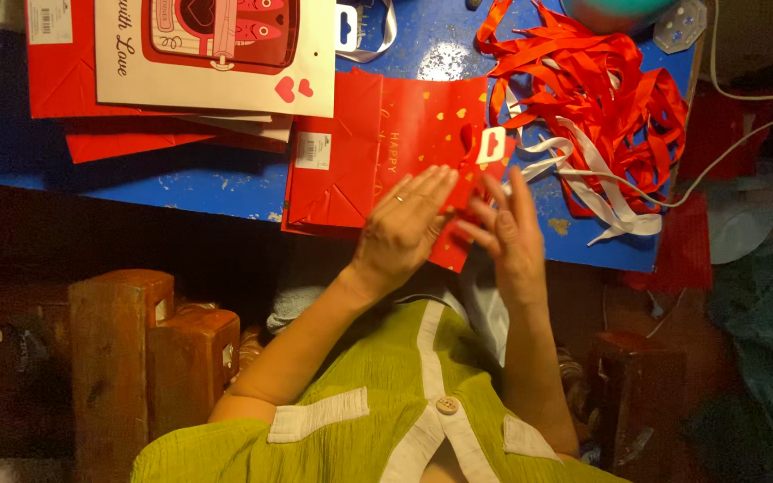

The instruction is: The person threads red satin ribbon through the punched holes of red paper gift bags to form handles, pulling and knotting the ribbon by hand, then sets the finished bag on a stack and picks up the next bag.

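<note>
A flat red paper gift bag (378,143) with small gold hearts lies on the blue table (216,179). My left hand (404,224) rests on its near edge with fingers spread, pressing the paper. My right hand (507,228) pinches a red folded flap (454,241) of the bag at the table's near edge. A white tag (491,143) with a red ribbon sits at the bag's top right corner, just beyond my right fingertips.
A heap of red and white ribbons (601,107) fills the table's right end. A white card with a red picture (216,54) lies on more red bags (118,98) at the far left. Wooden blocks (149,349) stand on the floor left.
</note>
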Demonstrator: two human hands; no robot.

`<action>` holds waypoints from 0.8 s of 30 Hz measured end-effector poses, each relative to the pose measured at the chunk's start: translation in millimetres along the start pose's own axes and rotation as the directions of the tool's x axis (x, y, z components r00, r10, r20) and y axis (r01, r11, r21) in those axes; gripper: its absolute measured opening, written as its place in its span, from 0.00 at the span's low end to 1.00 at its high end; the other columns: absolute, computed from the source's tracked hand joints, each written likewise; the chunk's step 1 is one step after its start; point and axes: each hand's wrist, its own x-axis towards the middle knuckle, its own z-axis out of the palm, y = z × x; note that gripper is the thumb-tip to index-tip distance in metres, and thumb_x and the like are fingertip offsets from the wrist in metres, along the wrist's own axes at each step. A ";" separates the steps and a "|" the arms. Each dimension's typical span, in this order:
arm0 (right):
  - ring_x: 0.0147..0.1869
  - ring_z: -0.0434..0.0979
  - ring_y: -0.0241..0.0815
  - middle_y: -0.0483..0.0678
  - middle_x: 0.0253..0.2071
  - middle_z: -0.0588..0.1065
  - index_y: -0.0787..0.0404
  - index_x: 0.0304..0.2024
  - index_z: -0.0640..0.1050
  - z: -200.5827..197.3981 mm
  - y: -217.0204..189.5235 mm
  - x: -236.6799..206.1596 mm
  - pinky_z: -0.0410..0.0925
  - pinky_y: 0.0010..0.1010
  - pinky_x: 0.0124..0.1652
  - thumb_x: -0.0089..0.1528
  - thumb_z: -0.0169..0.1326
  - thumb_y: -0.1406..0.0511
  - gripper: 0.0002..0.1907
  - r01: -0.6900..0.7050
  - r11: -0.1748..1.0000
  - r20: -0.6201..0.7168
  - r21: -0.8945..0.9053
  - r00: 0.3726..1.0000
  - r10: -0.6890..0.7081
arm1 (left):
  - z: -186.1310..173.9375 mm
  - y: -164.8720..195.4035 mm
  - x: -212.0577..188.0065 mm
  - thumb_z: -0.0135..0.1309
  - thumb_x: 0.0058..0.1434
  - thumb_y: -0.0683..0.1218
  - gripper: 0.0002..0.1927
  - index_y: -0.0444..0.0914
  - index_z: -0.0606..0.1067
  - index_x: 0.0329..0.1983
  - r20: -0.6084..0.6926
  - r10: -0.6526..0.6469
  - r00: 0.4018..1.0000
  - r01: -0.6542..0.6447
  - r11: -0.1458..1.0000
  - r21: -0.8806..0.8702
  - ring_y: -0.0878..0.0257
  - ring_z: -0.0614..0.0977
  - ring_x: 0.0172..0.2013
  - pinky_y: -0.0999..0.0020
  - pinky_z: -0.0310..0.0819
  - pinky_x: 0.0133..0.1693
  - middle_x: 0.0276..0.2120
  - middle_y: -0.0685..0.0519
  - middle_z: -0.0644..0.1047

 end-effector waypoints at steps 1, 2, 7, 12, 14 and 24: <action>0.56 0.73 0.38 0.47 0.60 0.67 0.58 0.76 0.55 2.4 3.2 1.5 0.74 0.32 0.52 0.73 0.47 0.60 0.32 -0.046 0.996 0.033 0.078 0.999 0.044 | 3.4 5.2 0.0 0.53 0.70 0.43 0.26 0.34 0.66 0.71 0.000 0.007 1.000 -0.007 1.000 0.012 0.48 0.72 0.68 0.51 0.64 0.70 0.67 0.42 0.71; 0.50 0.73 0.36 0.47 0.55 0.68 0.56 0.78 0.56 4.6 6.0 3.3 0.73 0.31 0.48 0.73 0.48 0.60 0.32 -0.093 0.984 0.070 0.154 0.994 0.083 | 6.9 10.0 -0.1 0.53 0.69 0.44 0.27 0.34 0.67 0.70 -0.001 0.014 1.000 -0.014 1.000 0.024 0.48 0.72 0.68 0.50 0.63 0.69 0.66 0.42 0.71; 0.41 0.68 0.27 0.41 0.43 0.74 0.66 0.63 0.71 5.1 12.5 14.3 0.63 0.20 0.40 0.73 0.49 0.63 0.19 -0.053 0.954 -0.093 -0.294 0.995 0.027 | 19.7 20.6 0.1 0.57 0.65 0.47 0.26 0.34 0.70 0.65 0.018 0.093 0.996 -0.094 0.994 0.061 0.47 0.69 0.68 0.49 0.62 0.68 0.65 0.40 0.71; 0.44 0.70 0.26 0.38 0.45 0.74 0.66 0.60 0.74 -13.0 7.6 16.6 0.66 0.20 0.43 0.70 0.52 0.70 0.15 0.017 0.978 -0.178 -0.206 0.983 -0.055 | 12.8 16.5 0.3 0.61 0.66 0.46 0.18 0.38 0.76 0.58 -0.002 0.126 0.992 -0.126 0.991 -0.047 0.50 0.72 0.67 0.50 0.63 0.69 0.61 0.46 0.74; 0.41 0.67 0.27 0.39 0.41 0.72 0.67 0.59 0.76 -21.6 3.7 20.0 0.62 0.20 0.40 0.72 0.53 0.71 0.13 0.071 0.962 -0.214 -0.262 0.968 -0.129 | 9.4 15.3 3.4 0.61 0.66 0.44 0.16 0.39 0.78 0.57 -0.045 0.134 0.990 -0.137 0.989 -0.062 0.51 0.74 0.66 0.50 0.64 0.69 0.59 0.48 0.76; 0.54 0.78 0.34 0.49 0.53 0.77 0.70 0.59 0.72 -50.0 -11.1 78.2 0.72 0.25 0.56 0.73 0.46 0.74 0.13 0.337 0.936 -0.217 -0.100 0.911 -0.351 | 5.6 10.8 14.2 0.65 0.63 0.49 0.30 0.41 0.70 0.66 0.075 0.091 0.993 -0.093 0.995 0.026 0.49 0.66 0.71 0.43 0.55 0.72 0.65 0.48 0.70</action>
